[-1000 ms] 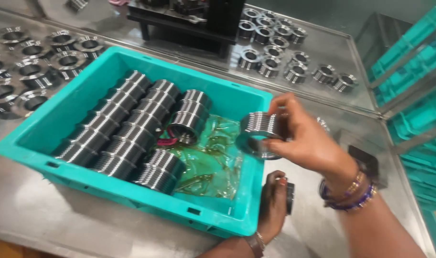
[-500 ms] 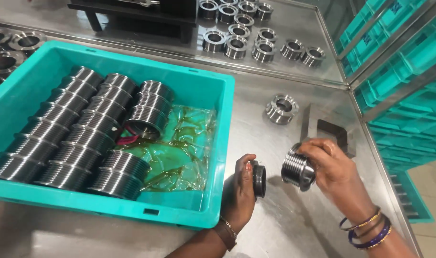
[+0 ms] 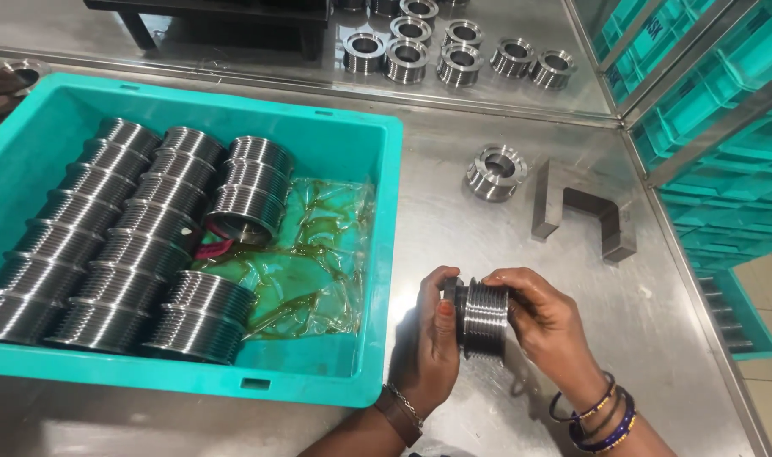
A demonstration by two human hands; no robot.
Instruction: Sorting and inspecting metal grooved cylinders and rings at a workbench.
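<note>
Both hands hold one ribbed steel pulley [image 3: 485, 316] on its side, just above the steel table and right of the teal crate [image 3: 384, 254]. My left hand [image 3: 431, 343] presses against its left end, where a small dark piece sits half hidden by the fingers. My right hand [image 3: 548, 320] wraps over its right end. Inside the crate lie several rows of the same ribbed pulleys [image 3: 132, 228] on an oily clear plastic sheet [image 3: 318, 254].
A flanged steel ring [image 3: 496, 172] and a grey U-shaped metal block [image 3: 582, 210] lie on the table beyond my hands. Several more steel rings [image 3: 449, 55] stand at the back. Stacked teal crates [image 3: 716, 127] fill the right side.
My right hand lifted a pulley out of the crate and carried it right and down. My left hand has now closed in, so both hands meet on the pulley.
</note>
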